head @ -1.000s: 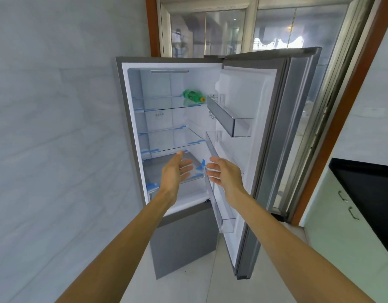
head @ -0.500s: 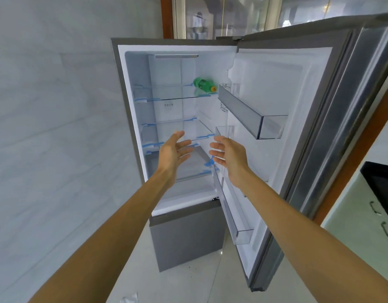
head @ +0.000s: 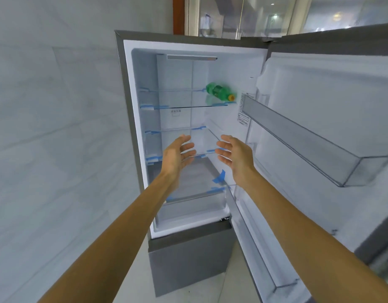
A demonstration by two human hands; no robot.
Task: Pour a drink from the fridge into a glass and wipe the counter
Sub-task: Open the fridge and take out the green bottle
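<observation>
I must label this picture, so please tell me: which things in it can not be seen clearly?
- Green bottle, head view: label too small to read; fill level unclear.
- Sticker on the fridge wall: text too small.
- Fridge door: right part cut off by the frame edge and blurred.
- Glass and counter: outside this view.

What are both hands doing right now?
Left hand: open, holding nothing.
Right hand: open, holding nothing.
Green bottle untouched on the top shelf.
</observation>
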